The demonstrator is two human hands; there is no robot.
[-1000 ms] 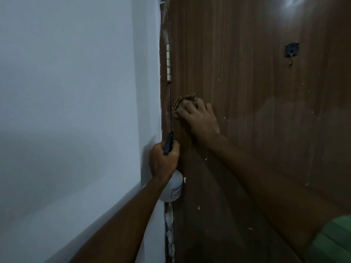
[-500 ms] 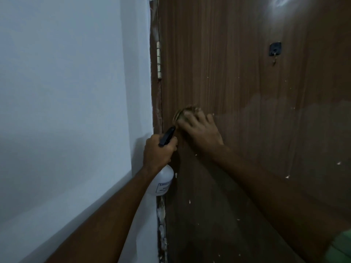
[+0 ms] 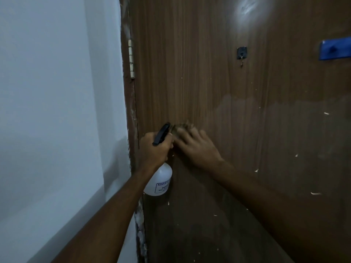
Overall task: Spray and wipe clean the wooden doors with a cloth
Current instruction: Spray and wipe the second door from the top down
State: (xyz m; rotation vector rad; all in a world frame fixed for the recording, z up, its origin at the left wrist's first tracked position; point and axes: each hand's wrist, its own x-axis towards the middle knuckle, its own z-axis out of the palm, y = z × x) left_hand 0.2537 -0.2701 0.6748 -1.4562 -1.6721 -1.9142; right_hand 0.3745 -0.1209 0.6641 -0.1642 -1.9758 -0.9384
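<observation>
Left hand (image 3: 154,149) has its grip wrapped round the neck of the spray bottle (image 3: 159,182), black nozzle up and the white body hanging just beside the hinge edge of the wooden door (image 3: 190,73); right hand (image 3: 197,147) lies flat, fingers spread, pressing the cloth (image 3: 179,128) onto the panel right next to the nozzle. With both hands crowded together, my worry is the wiping knuckles knocking the nozzle, or a squeeze wetting the hand instead of the wood; the pale flecks lower down may also just smear if the cloth is dry. Compared with half a second ago, the cloth hand has blurred and slid a little rightward; a blue fitting (image 3: 335,50) now shows at the right edge.
</observation>
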